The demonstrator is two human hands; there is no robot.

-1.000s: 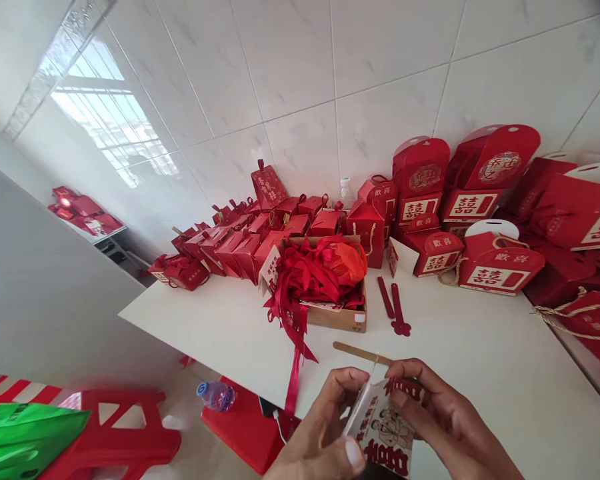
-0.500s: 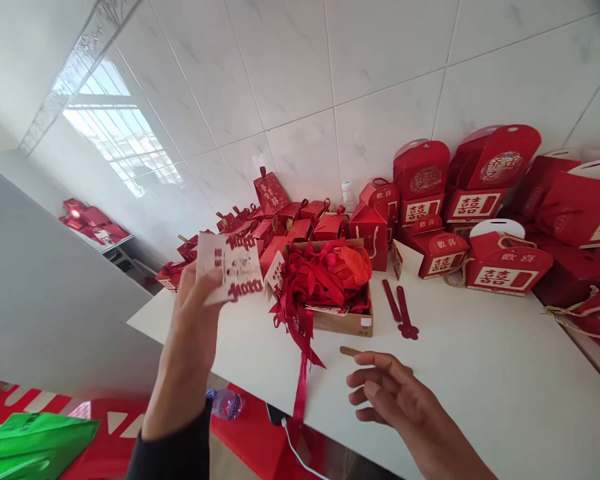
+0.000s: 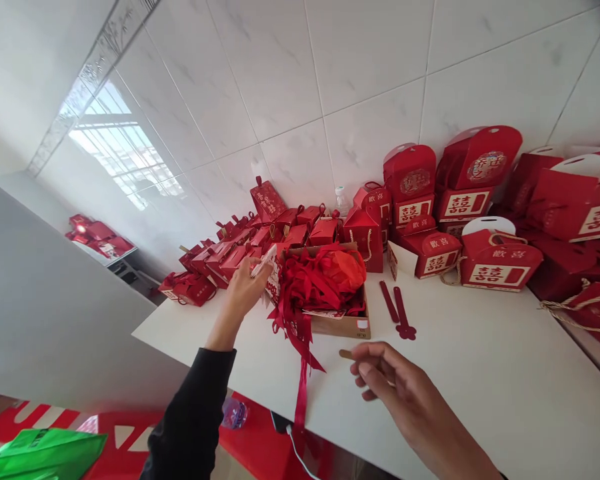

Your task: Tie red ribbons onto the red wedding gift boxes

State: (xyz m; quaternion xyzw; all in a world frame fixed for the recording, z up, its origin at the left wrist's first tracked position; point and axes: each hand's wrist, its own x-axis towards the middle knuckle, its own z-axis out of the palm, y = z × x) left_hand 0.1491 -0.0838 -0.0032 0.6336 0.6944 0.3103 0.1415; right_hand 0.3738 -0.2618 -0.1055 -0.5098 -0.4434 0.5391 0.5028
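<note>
My left hand (image 3: 247, 287) is at the left edge of a cardboard box (image 3: 335, 325), its fingers closed on a white card printed in red (image 3: 272, 268). The card is tilted against the box's side and my fingers partly hide it. Red ribbons (image 3: 307, 280) fill the box, and some hang over its front left corner and off the table edge. My right hand (image 3: 387, 380) hovers over the white table, fingers loosely bent and apart. Under its fingertips lies a gold strip (image 3: 347, 354), mostly covered by the hand.
Two dark red strips (image 3: 389, 301) lie right of the box. Small red gift boxes (image 3: 240, 253) crowd the left back. Larger red boxes (image 3: 500, 260) stand along the tiled wall at right. A small bottle (image 3: 340, 198) is behind; a white cable (image 3: 300, 450) hangs below the table.
My left hand has carried the card right and away from me, from above the table's left side to the cardboard box. My right hand has shifted slightly, its fingers bending more.
</note>
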